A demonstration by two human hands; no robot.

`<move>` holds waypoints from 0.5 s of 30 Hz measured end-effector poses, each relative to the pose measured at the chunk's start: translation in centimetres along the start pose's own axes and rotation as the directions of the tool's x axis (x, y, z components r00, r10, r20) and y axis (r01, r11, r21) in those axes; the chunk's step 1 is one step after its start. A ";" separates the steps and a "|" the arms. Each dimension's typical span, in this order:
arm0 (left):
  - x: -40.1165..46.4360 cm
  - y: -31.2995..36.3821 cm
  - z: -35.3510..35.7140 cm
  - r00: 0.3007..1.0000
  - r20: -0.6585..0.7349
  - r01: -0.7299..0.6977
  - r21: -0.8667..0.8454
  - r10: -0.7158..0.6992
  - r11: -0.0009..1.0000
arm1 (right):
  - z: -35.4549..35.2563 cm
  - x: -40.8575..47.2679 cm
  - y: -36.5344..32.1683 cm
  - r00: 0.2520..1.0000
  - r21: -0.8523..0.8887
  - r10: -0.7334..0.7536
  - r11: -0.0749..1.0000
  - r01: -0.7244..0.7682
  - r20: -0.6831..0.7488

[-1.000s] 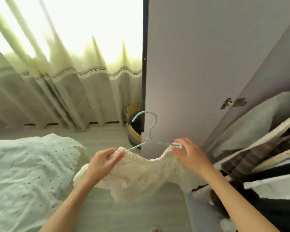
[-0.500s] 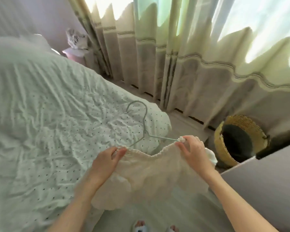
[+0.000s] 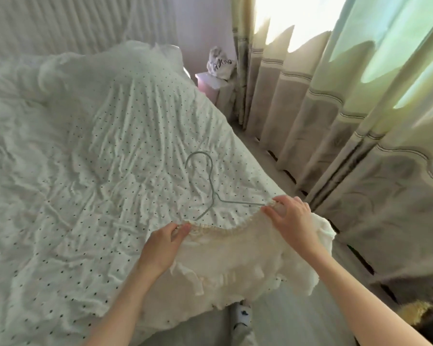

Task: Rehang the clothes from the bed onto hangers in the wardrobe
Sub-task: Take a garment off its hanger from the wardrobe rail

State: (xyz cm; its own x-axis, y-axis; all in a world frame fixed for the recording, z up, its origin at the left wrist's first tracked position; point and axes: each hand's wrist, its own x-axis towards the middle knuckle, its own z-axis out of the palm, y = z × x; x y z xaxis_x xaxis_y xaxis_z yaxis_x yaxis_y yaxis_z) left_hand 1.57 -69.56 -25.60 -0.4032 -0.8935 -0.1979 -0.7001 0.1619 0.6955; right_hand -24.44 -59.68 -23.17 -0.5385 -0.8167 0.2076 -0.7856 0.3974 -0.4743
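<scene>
Head-camera footage shows a cream ruffled garment held above the near corner of the bed, its gathered neckline stretched between two hands over a pale blue wire hanger whose hook points away over the dotted sheet. The left hand is seen pinching the left end of the neckline between thumb and curled fingers, while the right hand is closed round the right end, where the hanger's arm disappears into the fabric. The step is judged to be seating the garment on the hanger: the neckline is best kept taut, each shoulder eased fully over a wire end, and the hook left free for the rail. Compared with half a second ago, the view has been swung further left, so that the woven basket is cut down to a sliver at the lower right and a bedside table is brought into sight; the grips are unchanged.
</scene>
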 end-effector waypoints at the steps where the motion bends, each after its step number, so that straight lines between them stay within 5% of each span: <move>1: 1.5 0.7 0.3 1.000 -0.016 0.013 -0.011 -0.013 1.000 | 0.1 1.9 0.4 1.000 0.023 -0.014 1.000 0.014 0.009; 15: 17.3 2.0 6.4 0.978 -0.046 0.204 0.077 -0.201 0.976 | 8.2 21.1 7.2 0.936 0.017 -0.128 0.991 0.130 0.328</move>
State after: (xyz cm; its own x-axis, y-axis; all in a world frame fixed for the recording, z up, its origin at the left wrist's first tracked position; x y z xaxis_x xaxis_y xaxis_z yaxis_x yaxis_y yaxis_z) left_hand -10.61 -82.01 -32.08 -0.2265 -0.9261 -0.3018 -0.8112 0.0079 0.5847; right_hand -38.94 -77.47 -29.25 -0.3033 -0.9525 -0.0256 -0.8433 0.2809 -0.4582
